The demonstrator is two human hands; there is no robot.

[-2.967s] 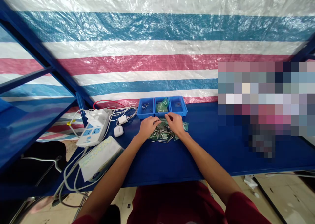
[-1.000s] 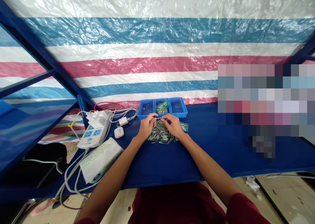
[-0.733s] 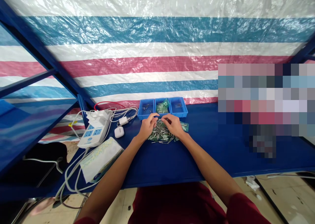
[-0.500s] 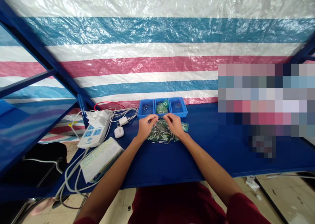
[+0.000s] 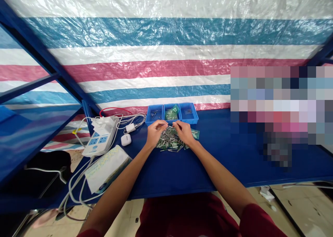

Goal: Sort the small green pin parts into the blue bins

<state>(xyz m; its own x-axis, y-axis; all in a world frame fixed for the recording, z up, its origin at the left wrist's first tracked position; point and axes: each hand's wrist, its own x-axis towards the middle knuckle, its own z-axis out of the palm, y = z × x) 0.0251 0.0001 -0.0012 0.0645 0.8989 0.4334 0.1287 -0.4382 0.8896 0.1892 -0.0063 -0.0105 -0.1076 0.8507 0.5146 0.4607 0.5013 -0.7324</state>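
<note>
Above a pile of small silver metal rods [image 5: 170,140], my left hand [image 5: 156,131] and my right hand [image 5: 184,130] face each other with fingertips pinched. A thin, short metal rod [image 5: 170,126] spans the small gap between them, one end at each hand. Its exact kind is too small to make out. Green plastic bags lie under and among the loose rods, and one green bag [image 5: 195,134] shows beside my right wrist. Just behind my hands stand three blue bins: the left bin [image 5: 148,118] has a few rods, the middle bin [image 5: 177,116] a green bag, the right bin [image 5: 191,120] a little clear material.
To the left lie a white power strip [image 5: 96,141] with plugs and tangled cables, a white charger [image 5: 130,127], a white earphone case [image 5: 126,140] and a tissue pack [image 5: 106,169]. A striped tarp [image 5: 161,68] rises behind the blue table [image 5: 177,174]. The right side is blurred out.
Both hands stay almost in place over the pile. The fingertips have shifted slightly, and the rod between them sits a little lower. The bins and pile look unchanged.
</note>
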